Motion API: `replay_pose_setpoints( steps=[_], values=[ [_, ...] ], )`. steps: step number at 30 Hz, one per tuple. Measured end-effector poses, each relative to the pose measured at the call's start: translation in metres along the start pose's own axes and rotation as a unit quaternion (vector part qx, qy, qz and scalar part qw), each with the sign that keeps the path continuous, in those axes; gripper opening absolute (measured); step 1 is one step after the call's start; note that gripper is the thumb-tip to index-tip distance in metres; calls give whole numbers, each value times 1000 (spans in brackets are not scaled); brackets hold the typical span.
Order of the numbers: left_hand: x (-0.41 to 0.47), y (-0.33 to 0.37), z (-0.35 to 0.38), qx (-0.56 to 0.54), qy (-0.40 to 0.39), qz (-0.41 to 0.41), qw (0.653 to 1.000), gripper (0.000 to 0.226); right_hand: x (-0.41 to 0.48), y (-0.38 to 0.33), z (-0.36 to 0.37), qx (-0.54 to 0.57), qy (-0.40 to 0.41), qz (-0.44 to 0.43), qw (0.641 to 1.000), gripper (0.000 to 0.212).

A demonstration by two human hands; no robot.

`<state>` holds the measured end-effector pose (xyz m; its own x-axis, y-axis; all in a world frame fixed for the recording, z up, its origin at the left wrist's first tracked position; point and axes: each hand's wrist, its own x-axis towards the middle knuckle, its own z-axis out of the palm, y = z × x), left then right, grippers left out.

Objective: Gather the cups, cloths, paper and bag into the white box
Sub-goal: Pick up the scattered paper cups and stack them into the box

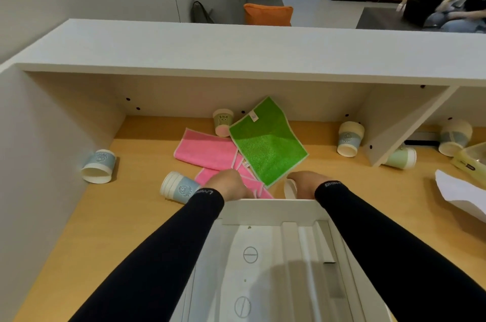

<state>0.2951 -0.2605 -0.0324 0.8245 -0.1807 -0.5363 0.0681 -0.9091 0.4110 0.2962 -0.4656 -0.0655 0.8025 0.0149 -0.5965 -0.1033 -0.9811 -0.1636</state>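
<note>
A smooth wooden worktop [126, 216] sits under a matte white shelf [236, 53]. Nearest the camera stands the white box [265, 256], rigid, with ridged inner walls and two printed circle marks on its floor; nothing lies in it.

Just beyond its far rim lie two fuzzy cloths: a pink cloth [207, 150], folded and rumpled with pale edging, and a green cloth [268, 142], flat and square, overlapping the pink one and leaning up against the back panel.

Paper cups are scattered about. A blue-banded cup [97, 166] lies on its side at far left, another blue cup [178, 187] lies tipped just beside the left wrist, a green-printed cup [223, 121] stands upside down behind the cloths, and a further blue cup [349, 139] stands upside down at right. Past the shelf's slanted support are a pale green cup [401, 158] on its side and one more cup [453, 137]. A crumpled white paper [460, 192] and a yellowish plastic bag [470, 161] lie at the right edge.

Both arms wear black sleeves and reach over the box. The left hand [227, 185] presses down on the pink cloth, fingers curled into it. The right hand [306, 185] is wrapped around a white cup [290, 189] lying on its side at the box's far rim.
</note>
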Motion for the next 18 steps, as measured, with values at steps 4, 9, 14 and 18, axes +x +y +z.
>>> replay_pose_setpoints(
  steps=[4,9,14,18],
  values=[
    [-19,0,-11,-64,106,52,991,57,-8,-4,-10,66,73,-10,995,76],
    [-63,-3,-41,-247,305,220,893,63,-72,-34,-36,246,261,-135,924,68],
    [-95,15,-46,-218,294,330,870,70,-119,-61,-28,299,279,-210,888,65],
    [-95,9,-41,-171,236,325,900,78,-130,-64,-15,361,301,-172,866,67]
  ],
)
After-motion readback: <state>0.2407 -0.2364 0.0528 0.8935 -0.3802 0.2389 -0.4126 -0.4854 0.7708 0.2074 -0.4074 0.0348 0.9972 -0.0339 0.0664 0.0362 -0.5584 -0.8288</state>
